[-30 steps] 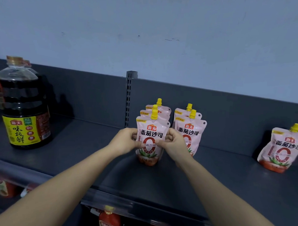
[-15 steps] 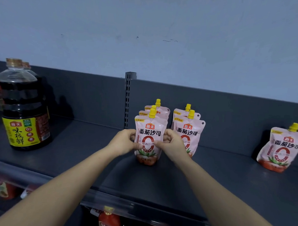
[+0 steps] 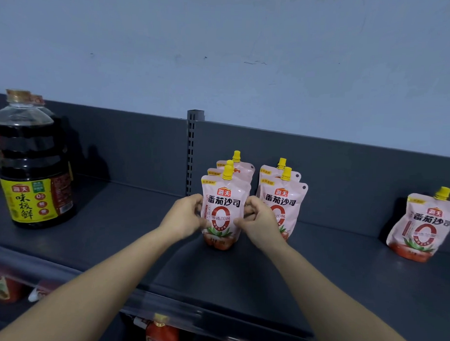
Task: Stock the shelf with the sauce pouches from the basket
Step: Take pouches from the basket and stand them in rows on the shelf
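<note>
A pink sauce pouch with a yellow cap (image 3: 222, 208) stands upright on the dark grey shelf (image 3: 240, 280), at the front of a row of three. My left hand (image 3: 185, 216) grips its left edge and my right hand (image 3: 257, 222) grips its right edge. To the right stands a second row of two pouches (image 3: 285, 198), partly behind my right hand. One more pouch (image 3: 424, 225) leans against the back panel at the far right. The basket is out of view.
Large dark soy sauce bottles (image 3: 33, 163) with yellow labels stand at the shelf's left end. A slotted upright post (image 3: 191, 148) divides the back panel behind the pouches. Red bottles (image 3: 162, 331) show on the lower shelf below the front rail.
The view has shifted slightly. My hands stay on the front pouch, which sits a little closer to the row behind it.
</note>
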Demonstrator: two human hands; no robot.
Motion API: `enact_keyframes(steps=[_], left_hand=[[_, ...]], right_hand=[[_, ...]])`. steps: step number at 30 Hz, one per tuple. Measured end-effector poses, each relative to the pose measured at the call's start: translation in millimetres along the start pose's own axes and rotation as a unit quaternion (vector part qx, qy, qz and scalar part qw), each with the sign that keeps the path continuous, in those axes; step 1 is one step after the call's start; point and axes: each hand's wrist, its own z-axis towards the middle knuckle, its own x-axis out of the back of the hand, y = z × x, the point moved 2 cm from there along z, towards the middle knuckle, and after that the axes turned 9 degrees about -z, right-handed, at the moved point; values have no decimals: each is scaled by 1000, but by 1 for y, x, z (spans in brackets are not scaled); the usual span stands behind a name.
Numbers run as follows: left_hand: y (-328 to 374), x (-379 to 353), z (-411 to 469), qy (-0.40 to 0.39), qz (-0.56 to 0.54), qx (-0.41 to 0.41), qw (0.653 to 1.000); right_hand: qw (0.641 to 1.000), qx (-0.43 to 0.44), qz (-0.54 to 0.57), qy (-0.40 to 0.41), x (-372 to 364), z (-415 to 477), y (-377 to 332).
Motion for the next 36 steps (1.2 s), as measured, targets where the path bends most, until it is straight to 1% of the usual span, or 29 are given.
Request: enact_keyframes(steps=[3,6,9,12,14,20,24,29,30,33,36], left_hand=[[-2,0,0,-3,-10,-9,1000],[-3,-1,2,-33,-8,0,999],[-6,-2,0,-58,27,7,998],[-7,-2,0,-57,74,-1,996],[-5,-2,1,-61,85,-2,995],[-12,5,1,-79,56,26,995],[-15,7,3,-77,18,36,996],[-12,4,2,-38,-4,32,999],[-12,5,1,-42,-25,34,998],[-14,8,1,-91,-155,78,981],[-20,8,-1,-158,-196,124,960]], right_hand=[[1000,13,-5,-2,0,-1,0],[999,15,-28,-39,1,1,0],[996,12,-50,-71,0,1,1],[994,12,-83,-68,-2,3,0],[994,7,-84,-66,-3,4,0],[997,-2,-51,-64,-1,3,5],[998,-8,-40,-53,0,3,8],[999,-9,-33,-30,-2,2,8],[999,-4,-29,-31,-3,1,8],[999,1,-15,-28,-4,-1,7],[998,-20,44,-28,-3,-4,5]])
